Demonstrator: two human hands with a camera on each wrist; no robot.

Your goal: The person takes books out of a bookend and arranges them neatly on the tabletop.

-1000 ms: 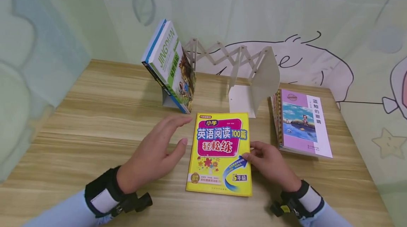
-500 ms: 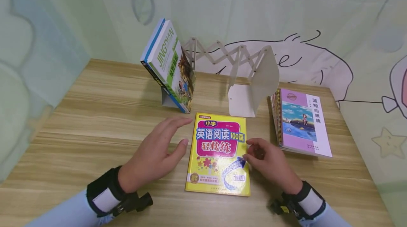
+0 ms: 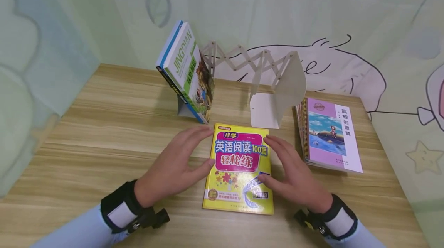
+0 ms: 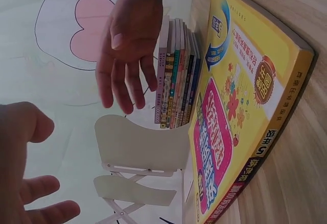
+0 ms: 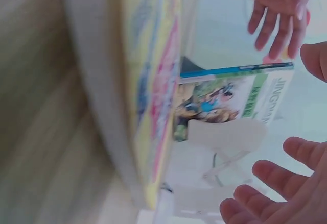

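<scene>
A yellow exercise book (image 3: 239, 167) with a pink title panel lies face up on the wooden table, its spine on the left. My left hand (image 3: 177, 167) is at its left edge, fingers extended and thumb apart. On the opposite side my right hand (image 3: 291, 176) spreads its fingers over the book's right edge. Both wrist views show the hands held above the cover with nothing in them; in the left wrist view the right hand (image 4: 127, 55) hangs with loose fingers. The book's printed spine (image 4: 255, 157) faces that camera.
A white expandable book rack (image 3: 291, 82) stands at the back against the patterned wall cloth. Two upright books (image 3: 187, 74) lean in its left end. To the right lies a stack of several thin books (image 3: 329, 136), a purple-and-white one on top.
My right hand has let go of the book's right edge and opened its fingers. That edge has settled slightly lower. My left hand has shifted a little to the right, towards the book.
</scene>
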